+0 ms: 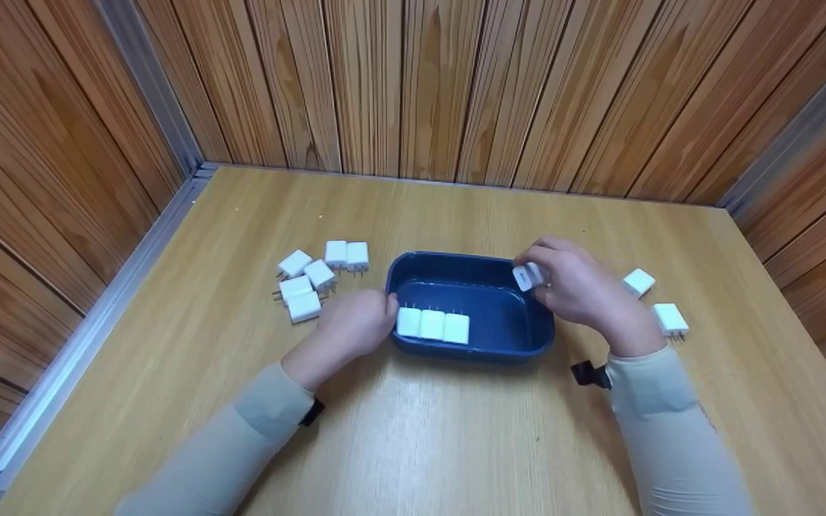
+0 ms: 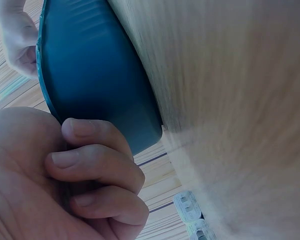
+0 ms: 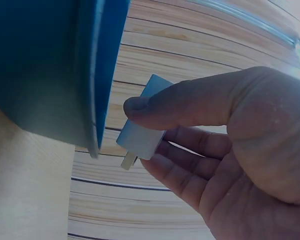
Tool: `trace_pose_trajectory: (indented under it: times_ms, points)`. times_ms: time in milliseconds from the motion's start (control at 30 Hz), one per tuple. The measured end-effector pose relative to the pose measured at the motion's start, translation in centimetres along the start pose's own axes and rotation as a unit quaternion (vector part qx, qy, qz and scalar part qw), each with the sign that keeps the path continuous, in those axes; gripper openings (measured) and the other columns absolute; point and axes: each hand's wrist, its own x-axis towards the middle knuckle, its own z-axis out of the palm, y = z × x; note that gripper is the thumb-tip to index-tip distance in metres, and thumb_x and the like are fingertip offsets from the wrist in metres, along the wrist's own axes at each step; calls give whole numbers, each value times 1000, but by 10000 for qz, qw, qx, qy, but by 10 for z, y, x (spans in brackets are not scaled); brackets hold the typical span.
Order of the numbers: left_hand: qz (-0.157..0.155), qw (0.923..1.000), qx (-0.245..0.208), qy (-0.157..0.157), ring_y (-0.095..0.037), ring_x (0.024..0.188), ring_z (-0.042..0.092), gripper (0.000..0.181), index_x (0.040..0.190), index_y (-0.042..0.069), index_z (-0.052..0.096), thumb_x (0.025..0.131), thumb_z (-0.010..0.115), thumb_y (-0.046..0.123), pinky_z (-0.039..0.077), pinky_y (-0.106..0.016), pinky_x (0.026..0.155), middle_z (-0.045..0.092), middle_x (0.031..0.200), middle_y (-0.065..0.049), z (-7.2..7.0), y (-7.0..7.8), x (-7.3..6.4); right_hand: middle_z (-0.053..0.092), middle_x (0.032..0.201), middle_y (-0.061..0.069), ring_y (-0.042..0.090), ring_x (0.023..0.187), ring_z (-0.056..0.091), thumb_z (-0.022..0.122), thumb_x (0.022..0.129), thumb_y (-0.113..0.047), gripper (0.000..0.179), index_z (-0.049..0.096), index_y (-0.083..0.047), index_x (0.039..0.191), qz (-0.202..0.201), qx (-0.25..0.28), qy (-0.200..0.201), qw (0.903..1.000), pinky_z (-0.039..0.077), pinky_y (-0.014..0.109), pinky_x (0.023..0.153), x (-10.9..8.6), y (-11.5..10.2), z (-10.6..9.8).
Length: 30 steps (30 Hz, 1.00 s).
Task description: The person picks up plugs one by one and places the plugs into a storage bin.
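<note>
A wooden table bears a blue tub, the left hand gripping its left end, the right hand pinching a partly hidden plug charger by the tub's far right corner, three chargers inside at near left, six loose chargers leftward and two stray chargers rightward.

A dark blue rectangular tray with rounded corners stands upright on the surface, between its left and right edges. Three white plug adapters lie touching in a row in the tray's near left corner, prongs toward the surface's far edge. A tilted fourth adapter is pinched in the right hand at the tray's far right corner. Six loose adapters cluster toward the surface's left edge, two spare adapters toward its right.
</note>
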Motion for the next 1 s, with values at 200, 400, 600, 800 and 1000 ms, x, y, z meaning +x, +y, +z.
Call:
trace_pose_trajectory:
  times_ms: [200,400,600,800,1000]
  points:
    - [68,9999,117,59,-24,66,60,51,88,14,70,120,41,40,44,-38,63,61,74,-6,-1,1,-1,66,133,14,38,119,63,69,96,13,43,77,-10,131,-205,42,-88,9997,59,61,102,2,-3,8]
    - [94,9998,168,73,-25,66,60,51,87,14,69,121,41,40,43,-38,63,60,74,-6,-1,1,-1,66,132,13,36,119,63,67,96,14,44,79,-11,130,-435,10,-171,9989,58,59,104,4,-6,18]
    - [100,9998,178,62,-25,66,59,51,88,14,70,121,41,40,43,-38,63,59,74,-6,-1,1,-1,65,132,12,34,121,62,69,94,16,45,80,-11,128,-727,7,-273,9970,56,57,108,6,-9,27]
    - [116,9998,164,71,-25,66,60,51,89,13,71,121,41,41,44,-38,64,60,74,-6,-1,0,-1,66,130,11,33,122,63,69,92,18,46,81,-10,126,-908,3,-358,9952,57,56,108,6,-12,33]
    - [108,9999,108,80,-25,67,60,51,89,14,71,120,42,40,44,-39,65,60,75,-6,0,-1,0,66,127,10,32,119,64,69,92,19,46,81,-11,123,-1197,-66,-488,9916,58,55,107,7,-15,39]
